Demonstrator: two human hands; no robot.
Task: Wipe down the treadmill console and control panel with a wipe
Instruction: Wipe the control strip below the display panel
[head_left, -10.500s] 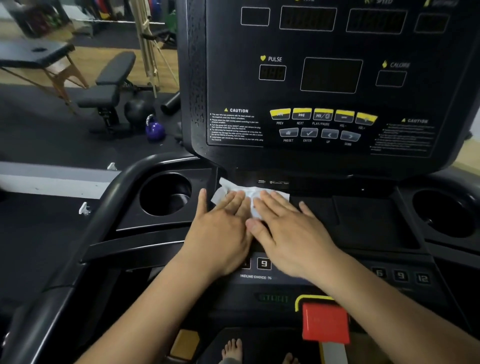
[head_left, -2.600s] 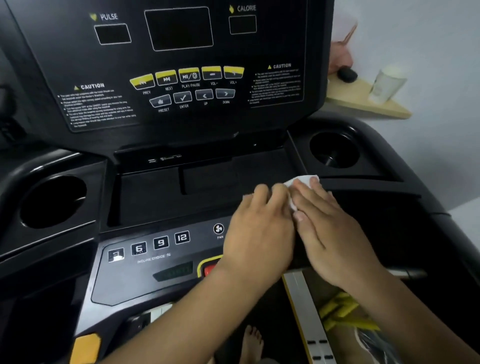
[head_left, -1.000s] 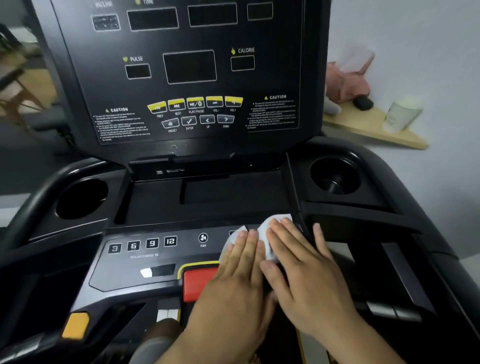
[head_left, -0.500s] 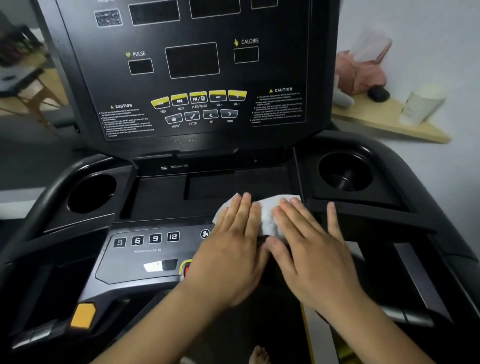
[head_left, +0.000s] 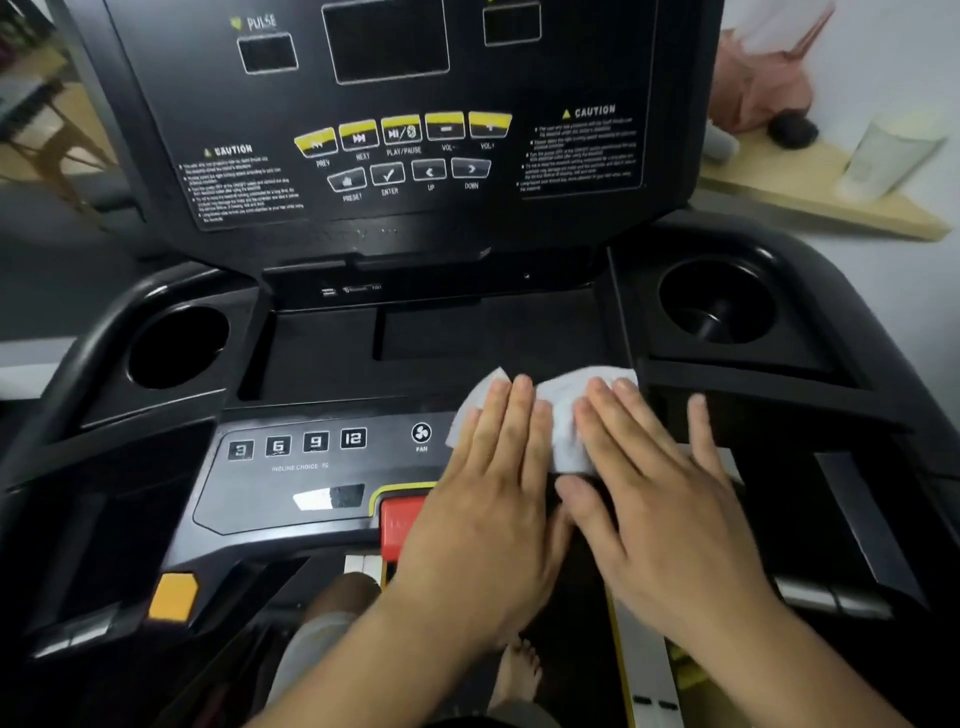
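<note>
Right of the fan button (head_left: 421, 432), wipe (head_left: 563, 415) slid upward.
My left hand (head_left: 488, 509) and right hand (head_left: 660, 499) press it flat-fingered; console (head_left: 395, 218) probably next.

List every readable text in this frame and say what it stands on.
"PULSE": console
"CAUTION", twice: console warning blocks; fine print blurred
"PREV", "NEXT", "PLAY/PAUSE", "VOL-", "VOL+", "PRESET", "ENTER", "UP", "DOWN": under console buttons
"3", "6", "9", "12", "FAN": control panel
"INCLINE CHOICE": below those numbers
Port label: too blurred
</note>
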